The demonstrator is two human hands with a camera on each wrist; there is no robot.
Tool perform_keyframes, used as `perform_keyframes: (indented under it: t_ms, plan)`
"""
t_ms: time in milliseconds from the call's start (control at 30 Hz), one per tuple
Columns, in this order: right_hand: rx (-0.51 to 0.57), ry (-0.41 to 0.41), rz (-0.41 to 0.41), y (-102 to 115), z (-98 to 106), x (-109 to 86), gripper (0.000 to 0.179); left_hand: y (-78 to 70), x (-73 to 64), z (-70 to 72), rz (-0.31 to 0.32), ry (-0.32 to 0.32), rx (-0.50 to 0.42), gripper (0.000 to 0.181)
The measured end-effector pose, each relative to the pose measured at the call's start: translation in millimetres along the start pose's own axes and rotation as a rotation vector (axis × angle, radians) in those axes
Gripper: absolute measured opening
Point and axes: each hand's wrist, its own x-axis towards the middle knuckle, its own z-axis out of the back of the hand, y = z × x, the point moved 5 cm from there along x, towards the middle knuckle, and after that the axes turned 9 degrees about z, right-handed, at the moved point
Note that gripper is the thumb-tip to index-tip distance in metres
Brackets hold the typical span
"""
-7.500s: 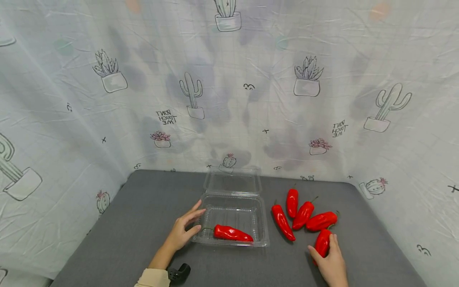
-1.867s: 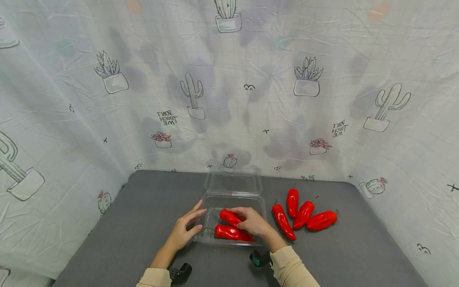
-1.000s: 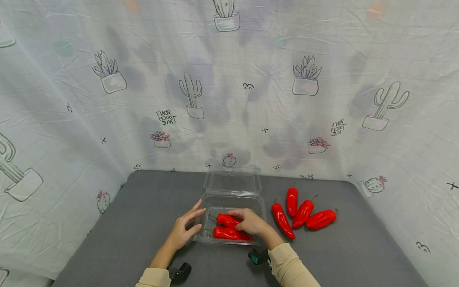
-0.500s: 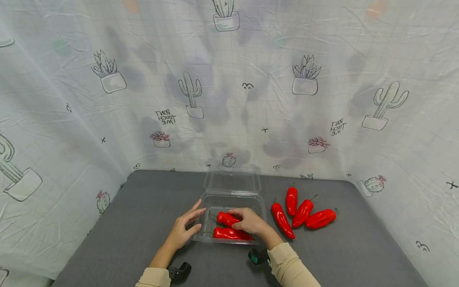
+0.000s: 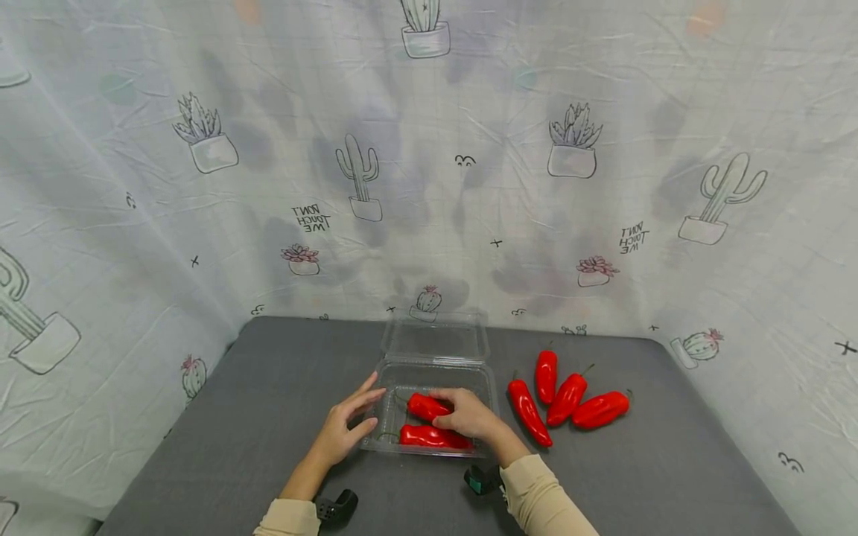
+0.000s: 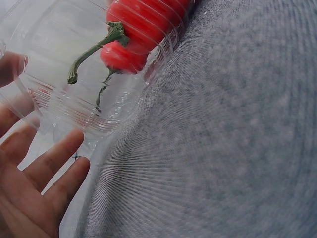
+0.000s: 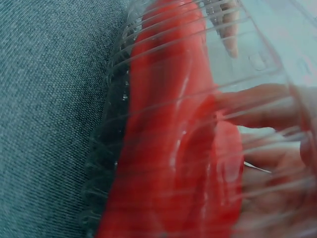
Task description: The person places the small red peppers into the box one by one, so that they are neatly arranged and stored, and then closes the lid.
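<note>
A clear plastic clamshell box (image 5: pixel 492 394) stands with its lid (image 5: pixel 436 339) folded back. One red pepper (image 5: pixel 432 438) lies crosswise along the box's front wall. Just behind it, inside the box, my right hand (image 5: pixel 472 417) holds a second red pepper (image 5: pixel 422 406) between thumb and fingers; its right end is hidden under the hand. My left hand (image 5: pixel 342 432) rests against the box's left side, fingers spread. Through the plastic, the left wrist view shows the front pepper's thick green stem (image 6: pixel 94 52). In the right wrist view, the front pepper (image 7: pixel 163 124) partly covers the held one.
Several more red peppers (image 5: pixel 566 398) lie in a loose fan on the grey table (image 5: pixel 281 372), right of the box. A cactus-print curtain (image 5: pixel 462 223) hangs behind and at both sides. Black bands (image 5: pixel 338 508) sit at both wrists.
My right hand has brought a pepper from the near end of the right-hand group into the box. Lately it has shifted slightly back from the front pepper. My left hand stays put.
</note>
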Motion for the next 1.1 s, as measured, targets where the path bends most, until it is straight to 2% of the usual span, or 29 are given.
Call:
perform_keyframes:
  t_ms: [433, 667, 1100]
  plan:
    - [-0.034, -0.039, -0.014, -3, 1, 0.3, 0.054, -0.9, 0.7, 0.5, 0.005, -0.004, 0.007, 0.042]
    - [0.013, -0.081, 0.044, -2, 4, 0.4, 0.055, -0.8, 0.9, 0.7, 0.007, -0.003, 0.007, 0.042]
    - [0.121, -0.137, 0.074, 7, 12, -4.3, 0.056, -4.7, 0.4, 1.2, -0.023, -0.017, 0.010, 0.041]
